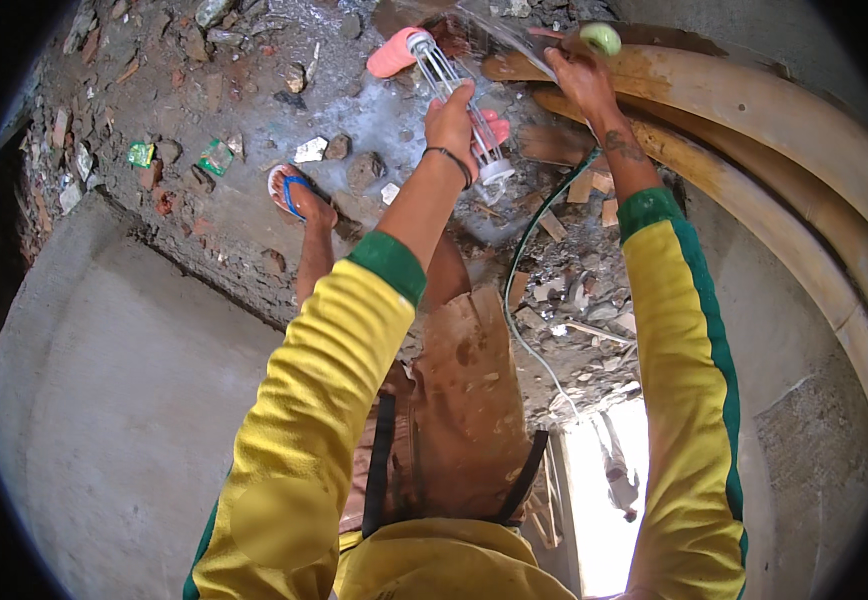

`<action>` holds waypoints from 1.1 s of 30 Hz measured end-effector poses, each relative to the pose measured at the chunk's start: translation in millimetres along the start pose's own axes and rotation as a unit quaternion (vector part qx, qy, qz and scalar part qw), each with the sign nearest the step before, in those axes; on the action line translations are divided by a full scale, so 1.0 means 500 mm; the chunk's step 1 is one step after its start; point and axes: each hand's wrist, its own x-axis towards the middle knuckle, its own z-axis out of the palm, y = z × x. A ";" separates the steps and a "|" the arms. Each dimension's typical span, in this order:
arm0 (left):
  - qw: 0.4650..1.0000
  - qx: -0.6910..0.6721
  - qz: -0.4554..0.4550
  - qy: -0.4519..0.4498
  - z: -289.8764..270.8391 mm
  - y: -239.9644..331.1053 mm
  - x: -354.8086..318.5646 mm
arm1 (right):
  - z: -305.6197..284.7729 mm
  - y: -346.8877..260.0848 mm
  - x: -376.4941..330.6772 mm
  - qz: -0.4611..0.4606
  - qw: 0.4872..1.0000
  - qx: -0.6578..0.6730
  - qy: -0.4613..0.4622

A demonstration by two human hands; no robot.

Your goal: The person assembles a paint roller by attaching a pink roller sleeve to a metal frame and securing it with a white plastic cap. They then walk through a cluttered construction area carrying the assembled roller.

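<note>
My left hand (pixel 451 122) is shut round the middle of a clear tube-shaped tool with white end caps (pixel 432 62), held slanted over the rubble. Two pink parts (pixel 392 55) show beside the tool, one at its upper end and one by my fingers. My right hand (pixel 582 78) reaches up to the end of a curved wooden board (pixel 754 100), its fingers pinched at a pale green round piece (pixel 600 38). Whether it grips that piece or only touches it is unclear. Both arms wear yellow sleeves with green cuffs.
My foot in a blue-strapped sandal (pixel 299 195) stands on ground strewn with brick bits, stones and green wrappers (pixel 216 157). A green hose (pixel 534 225) runs down past wood scraps. Concrete walls (pixel 124 400) stand left and right; a bright opening (pixel 609 490) lies below.
</note>
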 end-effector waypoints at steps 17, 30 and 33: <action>0.996 -0.084 -0.001 -0.005 0.180 -0.016 0.221 | -0.105 0.015 -0.090 -0.139 0.981 0.131 -0.020; 0.984 -0.114 -0.051 -0.125 0.179 -0.042 0.223 | -0.022 -0.046 -0.083 -0.131 0.977 -0.140 0.094; 0.976 -0.125 -0.057 -0.170 0.192 -0.047 0.158 | 0.007 -0.011 -0.049 -0.009 0.996 -0.089 0.030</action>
